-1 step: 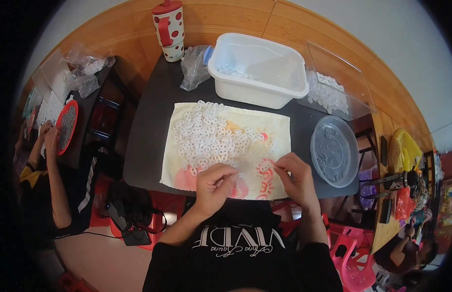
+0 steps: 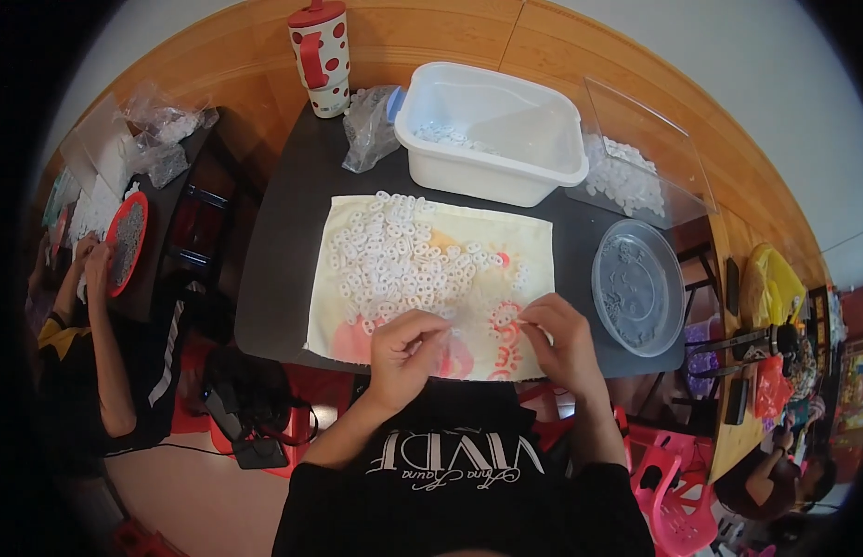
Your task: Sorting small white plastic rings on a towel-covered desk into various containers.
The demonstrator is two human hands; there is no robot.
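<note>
Fingers pinched together, my left hand is over the front edge of a cream cloth with pink and yellow printing. My right hand is level with it at the cloth's right front, thumb and fingertips also pinched. Whatever the two pinches hold is too small or pale to make out. A heap of small white plastic pieces, each with little holes, covers the left and middle of the cloth, just beyond my left fingers. A few loose ones lie close to my right fingertips.
On the dark table stand a white tub, a spotted tumbler, a plastic bag, a clear box of white pieces and a round clear lid holding small grey bits. A co-worker's hands are by a red tray at left.
</note>
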